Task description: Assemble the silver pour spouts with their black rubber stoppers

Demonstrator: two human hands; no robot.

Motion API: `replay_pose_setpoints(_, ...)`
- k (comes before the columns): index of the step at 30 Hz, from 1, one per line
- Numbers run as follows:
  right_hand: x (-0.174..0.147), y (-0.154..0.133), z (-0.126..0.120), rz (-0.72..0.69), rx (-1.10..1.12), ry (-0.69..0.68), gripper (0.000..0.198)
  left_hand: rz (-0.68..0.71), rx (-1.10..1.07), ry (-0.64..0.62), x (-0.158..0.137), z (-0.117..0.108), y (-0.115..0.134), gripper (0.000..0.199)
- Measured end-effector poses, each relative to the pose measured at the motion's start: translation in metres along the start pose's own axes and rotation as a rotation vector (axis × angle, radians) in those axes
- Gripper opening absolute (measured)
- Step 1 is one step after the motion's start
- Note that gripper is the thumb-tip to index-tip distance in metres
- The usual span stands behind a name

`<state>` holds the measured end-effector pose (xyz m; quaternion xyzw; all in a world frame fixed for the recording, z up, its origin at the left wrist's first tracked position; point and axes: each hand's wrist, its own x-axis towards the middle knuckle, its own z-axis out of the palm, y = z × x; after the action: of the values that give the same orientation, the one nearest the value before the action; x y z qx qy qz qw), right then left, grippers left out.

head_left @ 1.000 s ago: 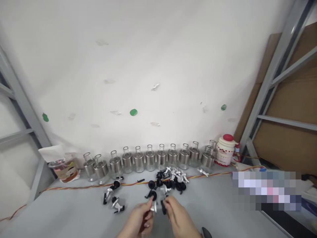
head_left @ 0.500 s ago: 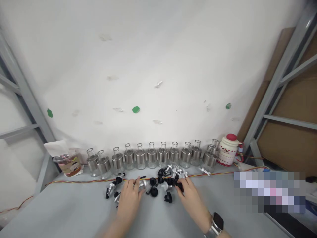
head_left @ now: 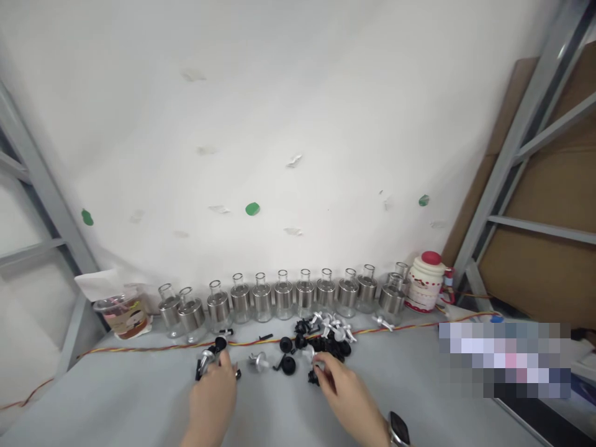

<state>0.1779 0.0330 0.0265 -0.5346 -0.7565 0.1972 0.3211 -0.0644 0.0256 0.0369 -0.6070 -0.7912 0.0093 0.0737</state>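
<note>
My left hand [head_left: 214, 391] is curled over the left end of the loose parts. Its fingers bend down beside a silver spout-like part [head_left: 206, 359] and a black cap [head_left: 220, 343]; whatever they hold is hidden. Thumb and forefinger of my right hand [head_left: 343, 383] close on a black bottle stopper [head_left: 312, 377], partly covered by the fingers. Between the hands lie a silver flanged part [head_left: 261, 362] and a round black stopper [head_left: 288, 365]. Behind my right hand is a pile of black stoppers [head_left: 333, 346] and silver-white parts [head_left: 331, 323].
A row of glass bottles with metal sleeves [head_left: 284, 292] stands along the white wall. A cup [head_left: 123, 316] is at the left end, a cream jar with a red lid [head_left: 426, 285] at the right. A twisted red-yellow wire [head_left: 177, 345] crosses the grey table [head_left: 116, 397].
My left hand has moved left, uncovering the silver flanged part. My right hand has shifted left and nearer, from the black pile to the stopper in front of it.
</note>
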Motion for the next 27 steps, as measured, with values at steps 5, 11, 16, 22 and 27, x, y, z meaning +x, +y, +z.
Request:
replay_pose_setpoints(5, 0.0, 0.001, 0.0, 0.021, 0.011, -0.008, 0.021, 0.006, 0.011, 0.04, 0.001, 0.005, 0.0, 0.039)
replay_pose_setpoints(11, -0.003, -0.002, 0.0, -0.07, 0.052, -0.025, 0.022, 0.033, -0.356, 0.026, -0.002, -0.012, 0.013, 0.031)
replay_pose_setpoints(16, -0.007, -0.009, -0.003, -0.298, 0.009, -0.126, 0.033, 0.178, -1.044, -0.012, -0.016, -0.019, 0.033, 0.033)
replay_pose_setpoints(22, -0.009, -0.017, 0.003, -0.339, -0.095, -0.292, 0.04, 0.352, -1.282, -0.03, -0.036, -0.004, 0.055, 0.037)
replay_pose_setpoints(27, -0.011, -0.018, 0.011, -0.232, -0.029, -0.296, 0.016, 0.466, -1.129, 0.112, -0.044, 0.004, 0.059, 0.033)
